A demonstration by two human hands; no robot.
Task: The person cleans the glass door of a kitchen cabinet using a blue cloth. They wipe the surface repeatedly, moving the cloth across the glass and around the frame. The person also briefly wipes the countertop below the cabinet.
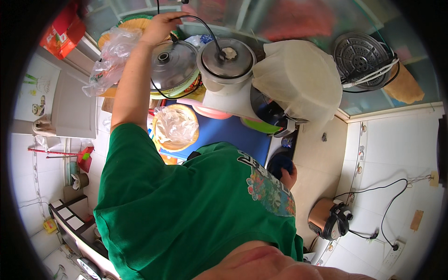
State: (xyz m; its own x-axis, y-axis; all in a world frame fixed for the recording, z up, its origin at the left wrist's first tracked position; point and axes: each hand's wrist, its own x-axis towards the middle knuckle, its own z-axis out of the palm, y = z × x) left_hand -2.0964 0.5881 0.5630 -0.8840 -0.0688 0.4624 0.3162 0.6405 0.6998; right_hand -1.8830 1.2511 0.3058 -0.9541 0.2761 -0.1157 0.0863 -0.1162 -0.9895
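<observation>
My left hand (161,28) reaches far forward and grips a black power cord (203,21). The cord loops over to a round stainless lid (241,57) on a white pot (224,85), where its end lies beside a pale lump (229,53). Left of that pot, beneath my forearm, another metal lid (175,66) with a black knob covers a light-green basket. My right hand (289,176), partly hidden by my shirt, has its fingers on a dark blue item (280,163), perhaps a cloth.
A cream cloth (297,73) drapes over something bulky. Farther right hangs a perforated steamer plate (360,59) with cables. A copper-coloured electric cooker (323,218) stands on the counter by the tiled wall. Crumpled plastic fills a woven basket (194,140); a clear bag (117,52) lies at left.
</observation>
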